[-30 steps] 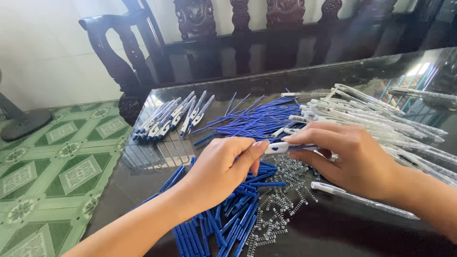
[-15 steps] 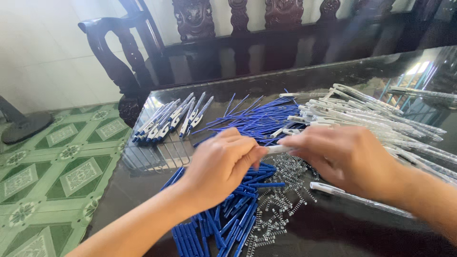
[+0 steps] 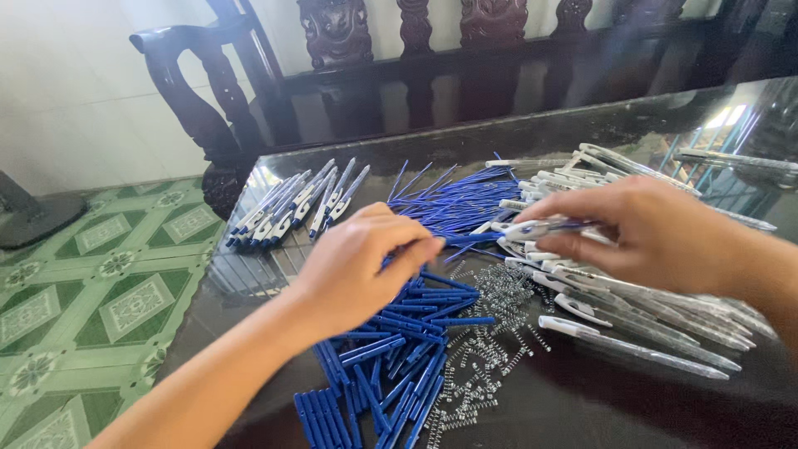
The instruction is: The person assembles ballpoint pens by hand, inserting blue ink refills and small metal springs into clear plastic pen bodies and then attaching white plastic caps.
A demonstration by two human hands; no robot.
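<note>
Centrally, right hand (image 3: 657, 233) around pen barrel (image 3: 540, 228)

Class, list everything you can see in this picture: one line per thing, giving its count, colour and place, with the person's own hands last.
Table: one, dark and glossy, fills the foreground.
Blue pen parts: a large pile, blue, under and below the left hand.
Springs: many, silvery metal, scattered in the middle of the table.
Clear pen barrels: a heap, clear with white clips, on the right.
Thin blue refills: a bundle, blue, at the far middle.
Assembled pens: a row, blue and white, at the far left corner.
Carved wooden seat: one, dark brown, behind the table.
Tiled floor: green and cream pattern, at left.
Left hand: one, over the blue parts pile.
Right hand: one, holding a clear pen barrel.
</note>
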